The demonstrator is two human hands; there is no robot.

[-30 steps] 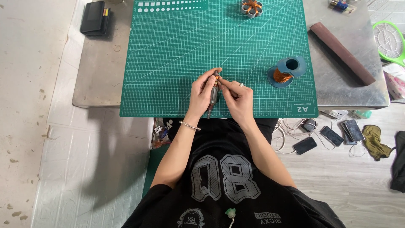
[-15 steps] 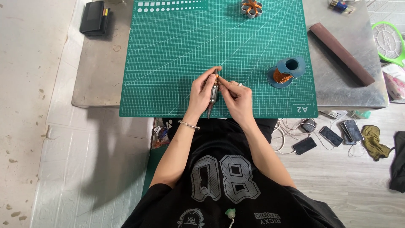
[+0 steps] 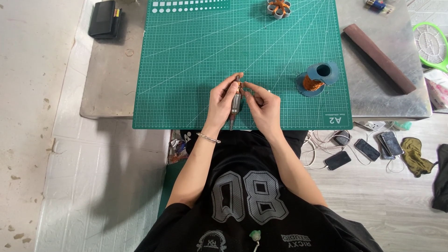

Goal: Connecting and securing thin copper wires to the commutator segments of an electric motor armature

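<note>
Since the earlier frames almost nothing has moved: both hands stay at the same place over the near middle of the mat, and only the fingers of the right hand have shifted a little around the top of the piece.

The left hand [image 3: 220,102] is closed around a small motor armature [image 3: 234,103], a metal cylinder with copper winding and a thin shaft that points toward the person. The piece stands nearly upright between the two hands, just above the green cutting mat [image 3: 196,56]. The right hand [image 3: 265,106] is beside it, with thumb and forefinger pinched together at the far end of the armature; whether they hold a wire there is too small to tell. A thin bracelet [image 3: 207,137] sits on the left wrist.

To the right of the hands, still on the mat, lies a blue spool with copper wire [image 3: 317,79], well apart from the fingers. At the far edge of the mat there is another copper-wound part [image 3: 278,8]. The mat lies on a grey metal table [image 3: 112,79]. On this table, far left, is a black case [image 3: 105,18], and on the right a long brown bar [image 3: 379,58]. On the floor at the right several phones with cables [image 3: 361,148] lie near the table.
</note>
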